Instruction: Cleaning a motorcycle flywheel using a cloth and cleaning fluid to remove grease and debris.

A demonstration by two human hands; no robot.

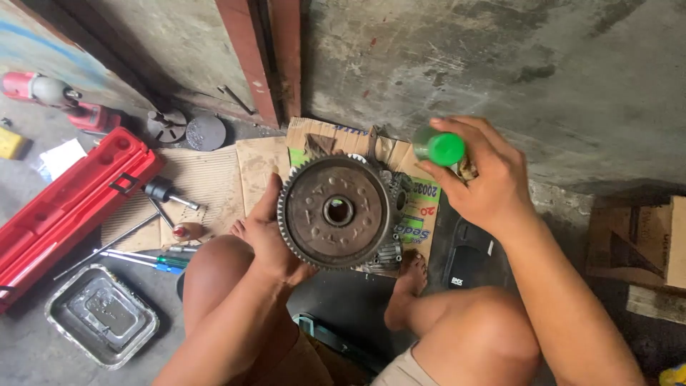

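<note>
Between the person's bare knees, above flattened cardboard [214,179] on the concrete floor [43,357], a round toothed clutch gear [334,211] is held upright, its rusty face and centre hole turned toward the camera. The left hand [268,232] cups it from the left and below, fingers [270,191] wrapped behind the rim, closed around its edge. Just up and to the right of the gear, the right hand [486,179] grips a small green-capped bottle [439,148], its fingers closed around the bottle with the cap pointing toward the camera. The bottle is near the gear but not touching it. Left of the cardboard lie a green-handled screwdriver [153,259] and a blue-handled one beside it, a long red tool case [68,207] and a shallow metal tray [101,314]. A brown cardboard box [643,243] stands at the right edge.
</note>
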